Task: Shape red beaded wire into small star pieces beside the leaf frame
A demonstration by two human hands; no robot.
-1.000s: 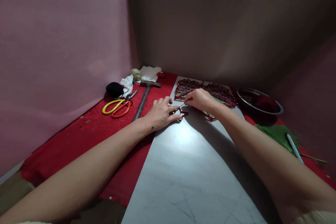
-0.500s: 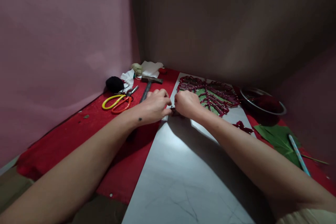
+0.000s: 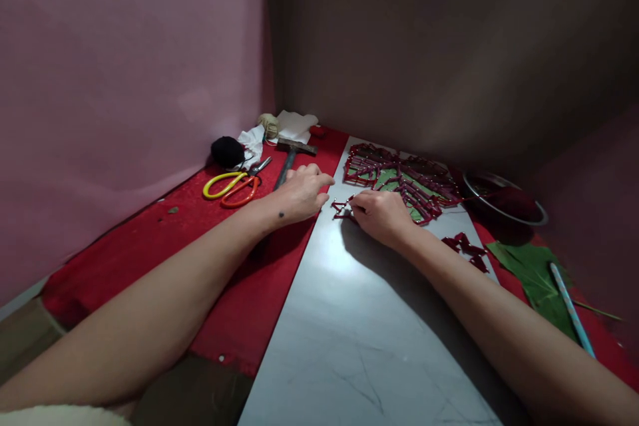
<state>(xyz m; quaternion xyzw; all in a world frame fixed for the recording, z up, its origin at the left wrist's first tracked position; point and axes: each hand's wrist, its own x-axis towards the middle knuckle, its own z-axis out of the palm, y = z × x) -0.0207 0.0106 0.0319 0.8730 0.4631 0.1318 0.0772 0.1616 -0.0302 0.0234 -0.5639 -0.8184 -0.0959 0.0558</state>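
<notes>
Craft corner, string-art board [image 3: 319,319], red cloth [image 3: 140,259], yarn ball [image 3: 227,152], scissors [image 3: 253,174], hammer [image 3: 296,148]

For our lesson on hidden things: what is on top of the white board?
On the white board: a large nail-and-thread design, a red thread star, and a small red outline by the right hand. Whatever lies beneath that hand and its forearm is covered.

The right hand [image 3: 383,214] hides part of the small thread outline [image 3: 340,205], while the bottom edge crops the board [image 3: 344,306].
</notes>
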